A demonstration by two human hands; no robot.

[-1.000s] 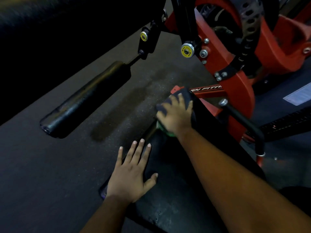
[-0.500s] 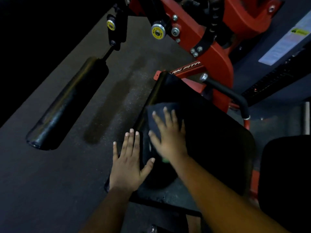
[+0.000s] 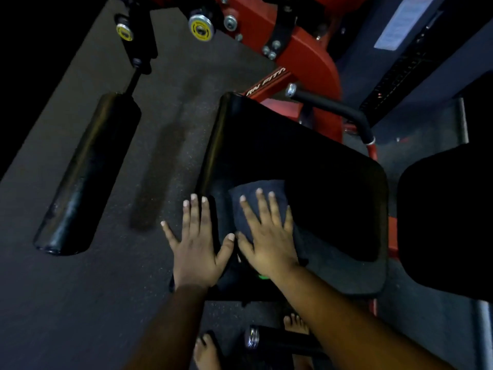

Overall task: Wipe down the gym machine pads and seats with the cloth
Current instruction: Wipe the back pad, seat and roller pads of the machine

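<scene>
Lying flat on the near left part of the black padded seat (image 3: 333, 166), the dark grey folded cloth (image 3: 269, 190) sits at about 6 o'clock from the seat's middle, with a small green bit showing under the wrist at its near edge. The right hand (image 3: 266, 236) presses down on the cloth, palm flat, its fingers (image 3: 260, 206) straight and slightly spread, pointing toward 12 o'clock. Just beside it at 9 o'clock, the left hand (image 3: 197, 247) rests flat on the seat's left edge, fingers straight and apart, the thumb reaching toward the right hand's thumb and nearly touching it.

Beyond the seat at 12 o'clock stands the red steel machine frame (image 3: 304, 54) with white lettering on a bar, bolts, and two round yellow-and-silver adjustment knobs (image 3: 200, 28). A black curved handle bar (image 3: 336, 110) runs along the seat's far right side, at about 1 o'clock. Well apart at 9 o'clock, a long black cylindrical roller pad (image 3: 90, 172) hangs on a thin rod above the dark speckled rubber floor (image 3: 66, 303), and a dark smear on the floor lies between the roller and the seat. At 3 o'clock a second black pad (image 3: 448, 222) fills the right edge. Bare toes (image 3: 205, 351) show at 6 o'clock, beside a black bar with a chrome end cap (image 3: 252, 337).
</scene>
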